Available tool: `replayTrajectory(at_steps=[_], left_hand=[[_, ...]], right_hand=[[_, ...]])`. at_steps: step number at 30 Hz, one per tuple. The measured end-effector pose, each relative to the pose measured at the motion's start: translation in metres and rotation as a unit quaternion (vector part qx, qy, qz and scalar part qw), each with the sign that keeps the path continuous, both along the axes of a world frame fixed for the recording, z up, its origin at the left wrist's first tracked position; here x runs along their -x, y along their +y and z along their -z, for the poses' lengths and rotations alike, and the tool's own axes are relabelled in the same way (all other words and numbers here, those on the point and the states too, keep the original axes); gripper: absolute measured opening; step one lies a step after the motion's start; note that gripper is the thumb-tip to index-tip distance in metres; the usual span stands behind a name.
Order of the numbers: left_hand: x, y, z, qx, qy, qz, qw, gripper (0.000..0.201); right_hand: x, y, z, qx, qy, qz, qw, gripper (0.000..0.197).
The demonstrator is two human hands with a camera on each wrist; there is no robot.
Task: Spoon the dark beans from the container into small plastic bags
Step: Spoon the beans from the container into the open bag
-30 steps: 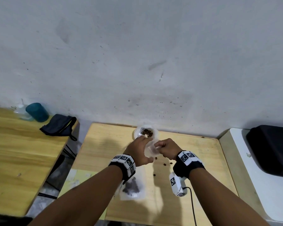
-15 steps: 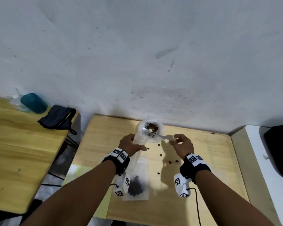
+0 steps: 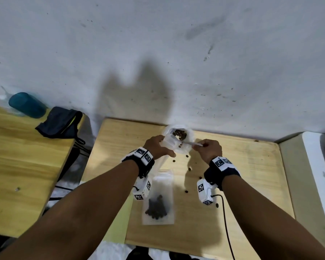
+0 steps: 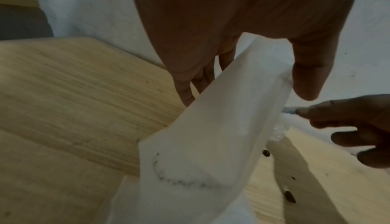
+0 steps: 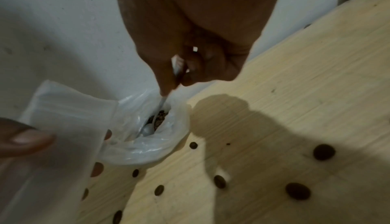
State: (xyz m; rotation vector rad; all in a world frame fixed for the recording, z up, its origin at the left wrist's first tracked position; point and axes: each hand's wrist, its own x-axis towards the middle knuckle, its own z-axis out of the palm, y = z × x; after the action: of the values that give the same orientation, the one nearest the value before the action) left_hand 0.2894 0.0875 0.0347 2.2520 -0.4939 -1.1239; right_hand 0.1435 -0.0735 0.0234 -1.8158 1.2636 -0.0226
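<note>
Container (image 3: pixel 178 136) at upper centre of the head frame, against the wall, lined with clear plastic, dark beans (image 3: pixel 179 134) inside. Right hand (image 3: pixel 207 149) fingers pinch a spoon (image 3: pixel 188 143) whose bowl sits in it. Left hand (image 3: pixel 157 147) thumb and fingers pinch an empty small bag (image 4: pixel 213 144) just left of it. Filled bag (image 3: pixel 158 201) lies flat at lower centre of the tabletop (image 3: pixel 251 175). Only the right wrist view shows the spoon bowl among beans; loose beans (image 5: pixel 324 151) scattered.

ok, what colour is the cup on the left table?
Teal blue; the cup lies by the wall on the left table. Head view shows it best.
</note>
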Motion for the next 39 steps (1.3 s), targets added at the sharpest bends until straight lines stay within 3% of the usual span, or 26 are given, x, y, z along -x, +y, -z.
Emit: replayTrajectory(at_steps=[4,6,9,14,22,31,39], left_hand=[[0.0,-0.003,0.0,0.005,-0.025,0.014,1.0,0.072],[0.001,-0.003,-0.001,0.011,-0.034,0.022,0.999,0.072],[0.004,0.0,-0.001,0.03,-0.049,0.017,0.998,0.075],[0.008,0.007,0.0,0.049,-0.071,0.035,0.996,0.085],[0.007,0.012,0.008,0.053,-0.071,0.04,0.995,0.088],[0.008,0.008,0.009,0.067,-0.085,0.054,0.993,0.093],[0.008,0.014,0.012,0.063,-0.075,0.04,0.994,0.094]], right_hand=[[-0.006,0.009,-0.005,0.037,-0.146,0.035,0.988,0.017],[-0.007,0.013,-0.008,0.066,-0.18,0.042,0.981,0.024],[-0.005,0.014,-0.007,0.134,-0.173,0.057,0.974,0.025],[-0.002,0.023,0.0,0.205,-0.099,-0.006,0.974,0.02],[0.002,0.053,0.026,0.057,-0.161,0.135,0.976,0.034],[-0.003,0.058,0.028,-0.127,-0.152,0.194,0.961,0.042],[0.011,0.02,0.005,-0.127,-0.159,0.233,0.951,0.02]])
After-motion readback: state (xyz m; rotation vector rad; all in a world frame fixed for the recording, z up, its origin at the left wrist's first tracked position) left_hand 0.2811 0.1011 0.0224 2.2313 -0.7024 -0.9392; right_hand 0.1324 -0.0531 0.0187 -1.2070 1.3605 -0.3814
